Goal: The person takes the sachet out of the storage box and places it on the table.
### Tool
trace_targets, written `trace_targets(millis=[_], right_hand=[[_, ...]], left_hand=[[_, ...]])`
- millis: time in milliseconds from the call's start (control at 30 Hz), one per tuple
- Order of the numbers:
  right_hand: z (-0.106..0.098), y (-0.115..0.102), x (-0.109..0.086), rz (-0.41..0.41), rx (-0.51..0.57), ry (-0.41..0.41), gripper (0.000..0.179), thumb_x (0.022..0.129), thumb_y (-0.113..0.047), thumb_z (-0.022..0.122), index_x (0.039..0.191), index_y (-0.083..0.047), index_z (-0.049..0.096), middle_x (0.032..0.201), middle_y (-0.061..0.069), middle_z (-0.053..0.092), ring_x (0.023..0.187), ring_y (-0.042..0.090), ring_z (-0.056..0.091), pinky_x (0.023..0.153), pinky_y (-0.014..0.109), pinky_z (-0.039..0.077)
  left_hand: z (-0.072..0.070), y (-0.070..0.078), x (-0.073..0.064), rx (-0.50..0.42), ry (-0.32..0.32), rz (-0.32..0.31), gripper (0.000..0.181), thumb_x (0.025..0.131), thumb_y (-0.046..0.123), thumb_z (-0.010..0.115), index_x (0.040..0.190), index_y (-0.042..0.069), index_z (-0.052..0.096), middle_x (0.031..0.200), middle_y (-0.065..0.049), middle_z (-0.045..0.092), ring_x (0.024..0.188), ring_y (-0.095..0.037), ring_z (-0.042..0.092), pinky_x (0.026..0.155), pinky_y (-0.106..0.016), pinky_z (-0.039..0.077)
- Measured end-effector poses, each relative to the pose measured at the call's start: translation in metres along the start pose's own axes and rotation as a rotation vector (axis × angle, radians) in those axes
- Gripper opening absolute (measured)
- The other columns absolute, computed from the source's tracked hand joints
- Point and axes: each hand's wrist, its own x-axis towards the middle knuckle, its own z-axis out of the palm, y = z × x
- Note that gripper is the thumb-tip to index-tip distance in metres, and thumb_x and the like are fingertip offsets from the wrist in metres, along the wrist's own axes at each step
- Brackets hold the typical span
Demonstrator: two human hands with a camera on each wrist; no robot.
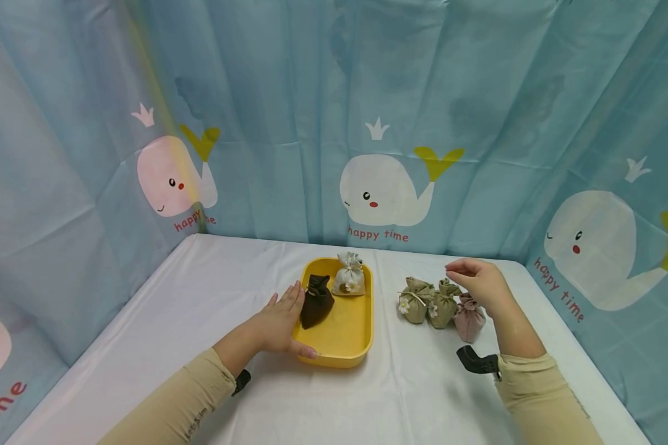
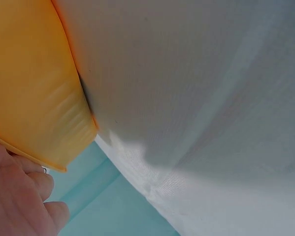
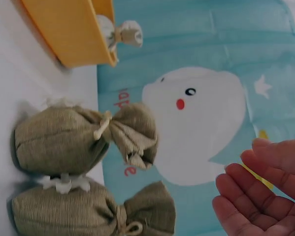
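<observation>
Head view: my right hand (image 1: 479, 283) covered the top of the pink pouch (image 1: 470, 319), so its tied neck was hidden. My wrist also blocked part of its right side. Couldn't tell from there whether my fingertips touched anything. The right wrist view settled it: my fingers (image 3: 255, 196) were loosely curled, holding nothing, just above the two olive pouches (image 3: 83, 142). The pink one was out of that frame.

The left wrist view was mostly white tablecloth (image 2: 211, 98) and a blurred outer wall of the yellow tray (image 2: 29, 88); tray contents were not visible there. Only the edge of my left hand (image 2: 19, 196) showed in the corner.

My left hand (image 1: 281, 324) lay flat and relaxed against the tray's (image 1: 345, 355) near-left rim, fingers straight, thumb along the front edge, gripping nothing.

Materials: the tray was smooth yellow plastic, a rounded rectangle with a shallow wall. Inside it sat a dark brown pouch (image 1: 315, 301) and a cream pouch (image 1: 349, 276), both soft cloth, gathered at the neck. The olive pouches (image 1: 427, 301) were coarse ribbed weave, cord-tied, with small white flower trims, standing side by side on the cloth right of the tray. The pink pouch was touching the nearer olive one.

The backdrop was a thin creased blue curtain (image 1: 479, 93) with whale prints.
</observation>
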Motion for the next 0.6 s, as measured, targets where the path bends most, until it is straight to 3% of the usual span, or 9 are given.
trace_targets(millis=[600], right_hand=[[0.039,-0.041,0.02,-0.09,0.094,-0.084,0.028,0.09,-0.024,0.06,0.11,-0.006,0.064,0.112,0.013,0.063,0.104,0.028,0.057,0.085,0.04,0.047]], left_hand=[[-0.002,0.0,-0.001,0.013,-0.004,0.006,0.137,0.049,0.092,0.041,0.146,0.002,0.006,0.152,-0.015,-0.004,0.14,-0.027,-0.001,0.11,-0.05,0.008]])
